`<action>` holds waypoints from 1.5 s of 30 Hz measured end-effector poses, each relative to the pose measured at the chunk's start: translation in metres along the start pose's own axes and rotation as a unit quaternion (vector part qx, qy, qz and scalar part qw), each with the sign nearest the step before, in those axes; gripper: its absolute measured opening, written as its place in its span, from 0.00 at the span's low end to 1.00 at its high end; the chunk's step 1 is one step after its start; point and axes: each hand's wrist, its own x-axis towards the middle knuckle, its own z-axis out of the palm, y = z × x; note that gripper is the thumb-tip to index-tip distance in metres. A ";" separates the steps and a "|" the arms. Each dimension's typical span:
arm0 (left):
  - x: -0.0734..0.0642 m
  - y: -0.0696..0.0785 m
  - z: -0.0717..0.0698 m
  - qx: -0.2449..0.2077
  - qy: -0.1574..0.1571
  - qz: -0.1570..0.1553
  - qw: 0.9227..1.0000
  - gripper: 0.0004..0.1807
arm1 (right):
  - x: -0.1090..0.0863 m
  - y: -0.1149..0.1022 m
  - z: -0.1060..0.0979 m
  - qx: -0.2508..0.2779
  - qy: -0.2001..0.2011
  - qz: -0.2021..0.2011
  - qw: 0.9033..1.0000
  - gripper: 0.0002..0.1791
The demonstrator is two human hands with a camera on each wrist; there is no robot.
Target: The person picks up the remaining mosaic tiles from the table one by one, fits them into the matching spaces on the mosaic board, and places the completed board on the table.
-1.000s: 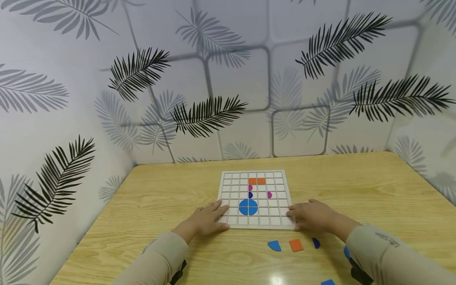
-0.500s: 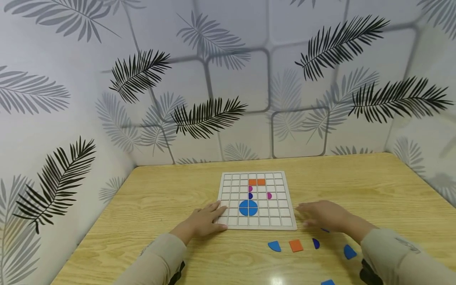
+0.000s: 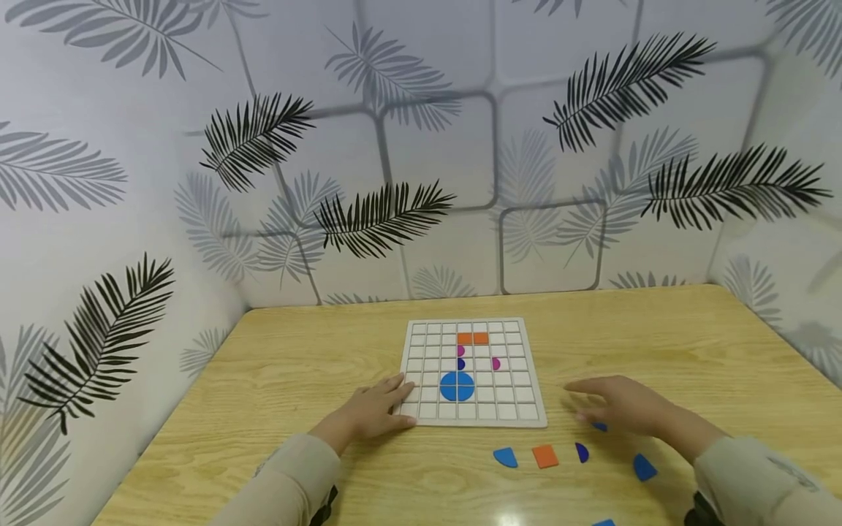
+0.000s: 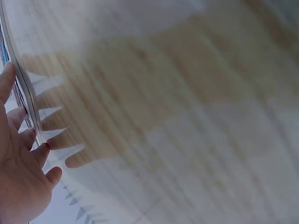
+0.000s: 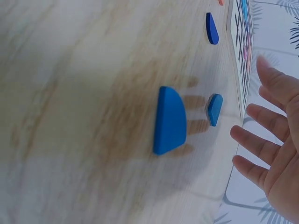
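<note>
A white grid board [image 3: 427, 365] lies flat on the wooden table. On it sit two orange squares [image 3: 473, 338], two magenta half-circles [image 3: 496, 364], a dark blue half-circle [image 3: 461, 364] and a blue circle [image 3: 457, 386] made of quarter pieces. My left hand [image 3: 371, 410] rests at the board's near-left edge, fingers extended and touching it; the left wrist view shows those fingers [image 4: 35, 137] along the edge. Right of the board, my right hand [image 3: 621, 403] hovers above the table, holding nothing, fingers spread in the right wrist view. A blue piece [image 3: 599, 426] lies partly hidden below it.
Loose pieces lie in front of the board: a blue quarter-circle [image 3: 506, 457], an orange square [image 3: 544, 456] and a dark blue half-circle [image 3: 582, 452]. Another blue quarter-circle [image 3: 644, 467] is farther right. One blue piece [image 3: 604, 523] is cut off at the bottom. A patterned wall [image 3: 552, 248] stands behind the table.
My right hand has left the board's right edge and moved right, uncovering blue pieces on the table. The left hand stays at the left edge.
</note>
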 end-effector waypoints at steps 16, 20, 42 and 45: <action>0.001 -0.003 0.000 -0.012 0.000 0.000 1.000 0.39 | -0.016 0.015 0.005 0.070 0.003 0.011 0.997 0.32; 0.001 -0.004 0.001 -0.025 -0.003 -0.002 1.000 0.39 | -0.017 0.017 0.007 0.060 0.011 0.006 0.998 0.30; 0.000 0.000 -0.003 -0.032 -0.009 -0.007 0.999 0.38 | -0.011 0.020 0.013 0.039 0.022 0.054 0.998 0.10; 0.000 -0.001 -0.003 -0.028 -0.009 -0.006 1.000 0.38 | -0.009 0.020 0.014 0.038 0.022 0.059 0.997 0.09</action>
